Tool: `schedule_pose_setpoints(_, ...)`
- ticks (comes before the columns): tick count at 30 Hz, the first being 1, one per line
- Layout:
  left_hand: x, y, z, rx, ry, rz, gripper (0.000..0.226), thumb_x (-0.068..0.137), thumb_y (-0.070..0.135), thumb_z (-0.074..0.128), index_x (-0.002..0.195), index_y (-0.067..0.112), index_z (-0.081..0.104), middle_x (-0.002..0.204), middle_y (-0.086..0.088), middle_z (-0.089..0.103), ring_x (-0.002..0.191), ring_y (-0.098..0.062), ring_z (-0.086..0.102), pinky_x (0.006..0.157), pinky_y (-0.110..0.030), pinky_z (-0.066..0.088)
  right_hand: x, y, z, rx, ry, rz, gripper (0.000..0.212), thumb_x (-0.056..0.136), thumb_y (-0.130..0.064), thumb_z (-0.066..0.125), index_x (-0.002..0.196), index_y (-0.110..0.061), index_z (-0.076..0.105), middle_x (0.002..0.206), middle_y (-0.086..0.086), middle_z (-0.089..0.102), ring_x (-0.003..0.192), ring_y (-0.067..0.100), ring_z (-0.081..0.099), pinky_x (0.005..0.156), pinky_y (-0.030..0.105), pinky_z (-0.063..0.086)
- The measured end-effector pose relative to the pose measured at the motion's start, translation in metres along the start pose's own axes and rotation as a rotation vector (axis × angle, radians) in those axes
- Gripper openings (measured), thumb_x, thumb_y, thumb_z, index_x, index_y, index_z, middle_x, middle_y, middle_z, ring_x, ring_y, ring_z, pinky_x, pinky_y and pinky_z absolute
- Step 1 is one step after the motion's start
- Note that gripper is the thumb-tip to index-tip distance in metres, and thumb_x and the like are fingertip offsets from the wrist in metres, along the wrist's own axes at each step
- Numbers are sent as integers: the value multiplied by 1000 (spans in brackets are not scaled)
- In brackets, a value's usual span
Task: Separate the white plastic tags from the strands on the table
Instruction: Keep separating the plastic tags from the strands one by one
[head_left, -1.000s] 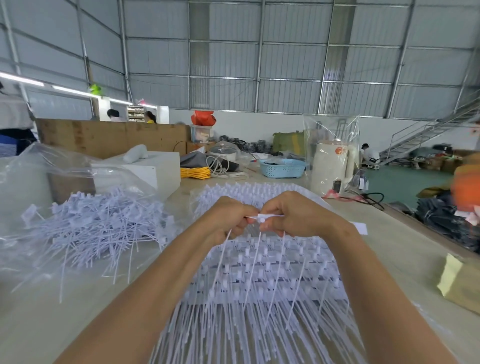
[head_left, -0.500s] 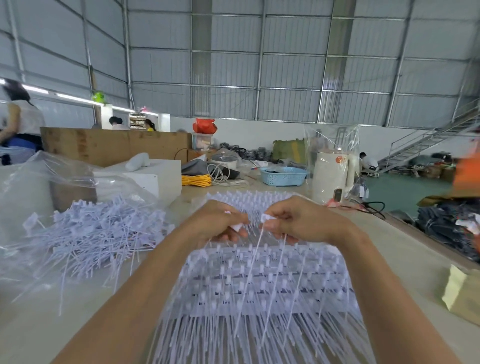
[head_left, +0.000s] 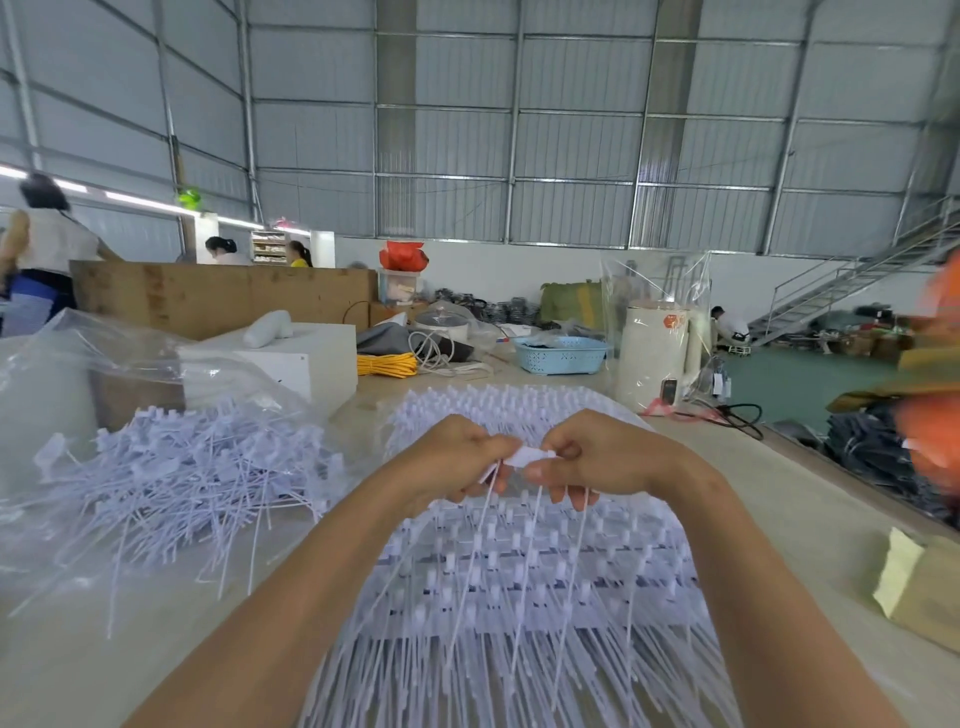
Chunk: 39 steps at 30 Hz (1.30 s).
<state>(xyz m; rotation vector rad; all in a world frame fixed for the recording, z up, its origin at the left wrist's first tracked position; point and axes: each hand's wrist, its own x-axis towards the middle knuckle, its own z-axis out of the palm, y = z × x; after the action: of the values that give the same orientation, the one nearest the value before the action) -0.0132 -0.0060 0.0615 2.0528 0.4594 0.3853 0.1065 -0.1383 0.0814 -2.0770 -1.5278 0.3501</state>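
I am pinching 1 tag (head_left: 524, 457) between left hand (head_left: 457, 457) and right hand (head_left: 597, 457) above the strands (head_left: 519, 597) at 12 o'clock, and I should be twisting it off near its joint.

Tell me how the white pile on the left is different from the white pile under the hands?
The left pile is a loose jumble pointing every way; the pile under the hands lies in tidy rows. The left pile sits on clear plastic bag; the other rests on the table. Nobody touches the left pile, while the left hand and right hand pinch a piece above the other. Both are white plastic tags with thin strands.
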Motion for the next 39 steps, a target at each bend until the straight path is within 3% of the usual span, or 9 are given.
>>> schedule_pose_setpoints(4, 0, -2, 3, -67, -69, -43, 30, 93, 32, 50, 75, 9, 59, 50, 1, 55, 36, -8, 33, 38, -15, 22, 0, 1, 0, -28, -26, -8, 23, 90, -25, 61, 72, -11, 60, 57, -7, 61, 51, 9, 56, 53, 21, 44)
schedule_pose_setpoints(9, 3, -6, 4, -3, -64, -34, 41, 89, 45, 59, 60, 16, 60, 45, 2, 51, 35, -9, 35, 37, -14, 25, 2, -2, 6, -34, -62, -9, 17, 91, -23, 61, 88, -7, 67, 61, -6, 62, 48, 5, 55, 50, 17, 42)
schedule_pose_setpoints(14, 4, -9, 9, -2, -35, -43, 38, 91, 44, 57, 69, 14, 65, 44, 3, 53, 35, -8, 36, 38, -15, 24, 2, 0, 9, -49, -76, 14, 20, 91, -23, 61, 97, -5, 68, 63, -5, 64, 47, 3, 56, 48, 16, 42)
schedule_pose_setpoints(19, 6, -5, 9, -112, 49, -97, 38, 91, 28, 61, 55, 14, 57, 36, 2, 40, 29, -9, 30, 34, -13, 20, 2, -3, 8, -20, -2, -26, 14, 86, -20, 68, 72, -16, 66, 57, -4, 65, 45, 5, 57, 48, 15, 44)
schedule_pose_setpoints(23, 3, -3, 2, -309, -49, -260, 38, 88, 15, 56, 52, 14, 45, 34, 4, 27, 27, -7, 21, 31, -12, 14, 6, -9, 13, -83, 35, -55, 20, 79, -15, 74, 63, -22, 65, 53, -3, 63, 45, 6, 57, 54, 24, 49)
schedule_pose_setpoints(29, 4, -6, -7, -262, -49, -274, 49, 84, 11, 57, 37, 16, 47, 33, 3, 27, 28, -8, 20, 33, -11, 13, 6, -18, 16, -59, -4, -68, 12, 78, -15, 74, 68, -12, 67, 53, 1, 63, 46, 9, 58, 51, 17, 46)
schedule_pose_setpoints(35, 7, -7, -4, -195, -26, -251, 43, 79, 10, 61, 39, 15, 46, 35, 1, 28, 30, -10, 20, 35, -11, 15, 4, -18, 14, -46, -24, -22, 13, 78, -14, 73, 76, -2, 69, 51, 1, 62, 44, 8, 58, 49, 15, 46)
schedule_pose_setpoints(39, 5, -6, -4, -128, 5, -245, 39, 77, 9, 61, 42, 12, 45, 36, -1, 29, 31, -12, 20, 39, -15, 16, 7, -24, 20, -228, 10, -18, 13, 78, -16, 72, 73, -5, 69, 51, -1, 61, 39, 2, 54, 51, 17, 46)
